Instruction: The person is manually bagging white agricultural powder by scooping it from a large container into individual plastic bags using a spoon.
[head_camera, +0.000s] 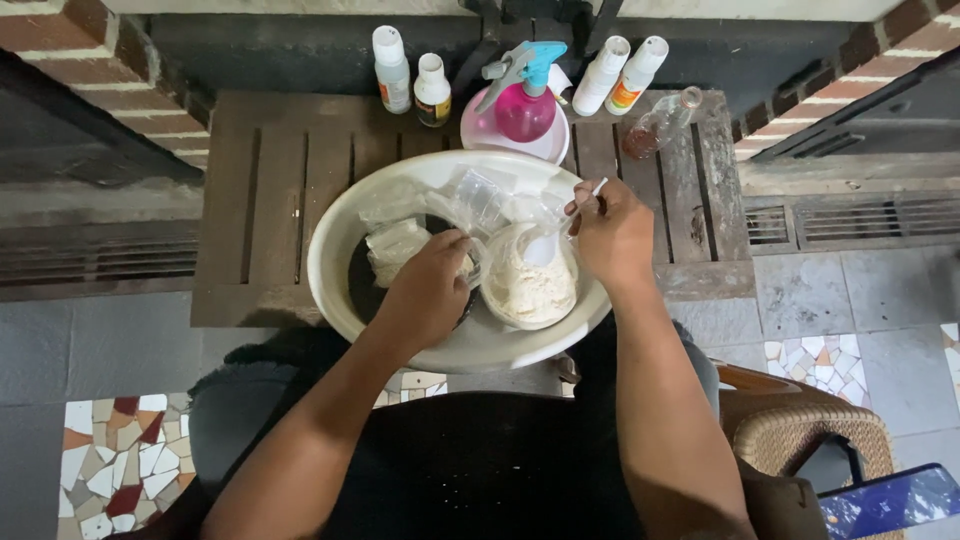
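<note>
A: State the position of the main items.

B: A large cream basin (335, 235) sits on a dark slatted wooden table (265, 180). Inside the basin, on the right side, stands a clear plastic cup (530, 285) filled with pale, crumbly powder. Clear plastic bags (400, 245) lie in the left and rear part of the basin, over a dark patch at its bottom.

A: Right hand?

B: The right hand (615, 235) is above the cup's right rim. Its fingers are pressed together, pinching the handle of a white plastic spoon (545, 245). The spoon bowl is down at the powder surface; the handle end sticks out above the hand.

A: Left hand?

B: The left hand (430, 290) is inside the basin, just beside the cup's left rim. Its fingers are curled downward, toward the cup and the bags. Whether they actually grip the cup cannot be determined, because the back of the hand hides the fingertips.

A: Surrounding items?

B: At the rear of the table: a pink spray bottle (525, 100) with a blue trigger, standing in a pink bowl (480, 130); two white bottles (410, 80) to its left; two more white bottles (620, 72) leaning to its right; and a small clear glass bottle (660, 125) with dark liquid. A wicker chair (810, 430) is at lower right.
</note>
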